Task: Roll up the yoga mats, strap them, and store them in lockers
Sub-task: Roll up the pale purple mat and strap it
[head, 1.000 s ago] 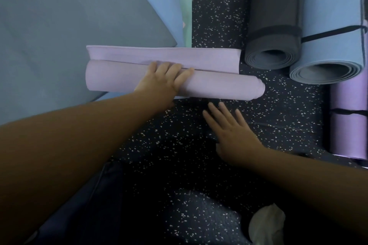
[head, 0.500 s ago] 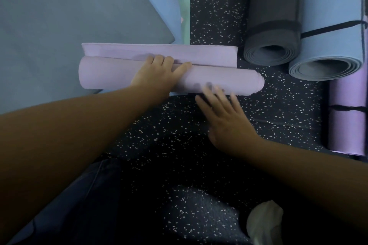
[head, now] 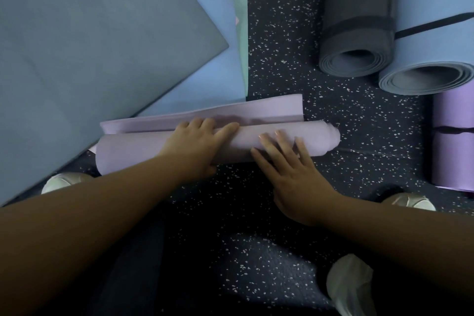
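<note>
Both hands (head: 195,146) flat on lilac mat (head: 143,154)

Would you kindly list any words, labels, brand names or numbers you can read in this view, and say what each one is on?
None: no readable text appears anywhere in this view.
The lilac mat under both hands shows no print.
The strapped rolls, dark grey, blue and purple, show no labels.
The speckled floor bears only flecks.
</note>
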A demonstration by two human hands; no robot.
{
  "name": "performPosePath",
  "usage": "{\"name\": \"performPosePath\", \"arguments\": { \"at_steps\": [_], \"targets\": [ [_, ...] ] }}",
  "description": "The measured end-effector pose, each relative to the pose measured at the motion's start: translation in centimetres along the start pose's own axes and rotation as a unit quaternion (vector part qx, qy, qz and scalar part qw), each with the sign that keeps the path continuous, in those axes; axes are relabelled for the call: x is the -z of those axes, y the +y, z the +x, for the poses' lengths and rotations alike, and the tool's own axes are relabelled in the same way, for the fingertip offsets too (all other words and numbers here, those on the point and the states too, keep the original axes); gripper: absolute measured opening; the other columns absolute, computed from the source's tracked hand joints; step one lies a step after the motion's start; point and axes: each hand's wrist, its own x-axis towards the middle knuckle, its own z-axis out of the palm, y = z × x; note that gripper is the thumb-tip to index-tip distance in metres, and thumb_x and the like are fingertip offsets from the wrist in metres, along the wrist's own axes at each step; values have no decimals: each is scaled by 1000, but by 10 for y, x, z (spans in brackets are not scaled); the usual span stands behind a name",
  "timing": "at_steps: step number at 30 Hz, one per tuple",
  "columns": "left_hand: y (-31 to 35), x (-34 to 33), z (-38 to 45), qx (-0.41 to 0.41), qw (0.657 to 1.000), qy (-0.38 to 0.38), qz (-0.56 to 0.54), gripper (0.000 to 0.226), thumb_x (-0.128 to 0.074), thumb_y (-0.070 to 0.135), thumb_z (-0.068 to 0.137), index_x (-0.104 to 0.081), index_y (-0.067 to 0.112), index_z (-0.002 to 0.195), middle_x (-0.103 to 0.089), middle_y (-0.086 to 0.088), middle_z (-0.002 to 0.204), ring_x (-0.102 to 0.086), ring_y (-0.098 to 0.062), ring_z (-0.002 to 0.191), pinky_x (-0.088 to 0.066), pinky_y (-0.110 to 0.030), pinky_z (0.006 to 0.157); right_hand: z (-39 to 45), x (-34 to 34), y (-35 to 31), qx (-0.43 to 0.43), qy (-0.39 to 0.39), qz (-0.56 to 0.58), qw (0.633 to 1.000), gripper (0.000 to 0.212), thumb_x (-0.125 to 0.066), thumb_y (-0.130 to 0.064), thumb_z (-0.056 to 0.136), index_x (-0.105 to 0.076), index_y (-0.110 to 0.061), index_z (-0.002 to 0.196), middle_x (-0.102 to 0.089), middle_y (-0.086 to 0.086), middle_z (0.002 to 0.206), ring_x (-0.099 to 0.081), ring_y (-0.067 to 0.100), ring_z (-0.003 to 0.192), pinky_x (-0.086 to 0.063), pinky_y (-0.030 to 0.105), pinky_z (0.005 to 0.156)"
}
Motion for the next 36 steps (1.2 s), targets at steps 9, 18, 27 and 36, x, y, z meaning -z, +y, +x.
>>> {"name": "performPosePath", "arguments": {
  "at_steps": [9,18,27,36],
  "targets": [
    [-8,-14,3,-63,981,180,-16,77,-55,42,67,-34,28,139,-57,-16,120,-59,-35,96,-49,-42,78,28,14,18,7,-47,-3,999,109,-69,-34,46,-29,-6,144,-34,20,150,-33,43,136,-30,64,102],
    [-9,-14,8,-43,988,146,-18,68,-42,44,76,-32,31,142,-58,-16,128,-60,-36,100,-48,-44,79,32,14,11,88,17,34,995,62,-33,-20,79,-41,-4,138,-40,19,147,-31,37,137,-27,58,107],
    [-12,-8,10,-52,993,109,-2,74,-44,43,92,-1,38,152,-27,-8,153,-38,-32,131,-35,-46,98,43,24,-42,380,-150,56,911,22,-66,-22,80,-70,-14,100,-31,15,153,-24,34,143,-28,53,112],
    [-11,-6,8,-47,993,105,-6,76,-42,43,93,7,38,151,-17,-6,156,-30,-30,135,-29,-45,102,52,14,-52,309,-339,-74,885,71,-54,-30,92,-17,-20,152,8,-2,161,19,24,145,8,51,115]
  ]
}}
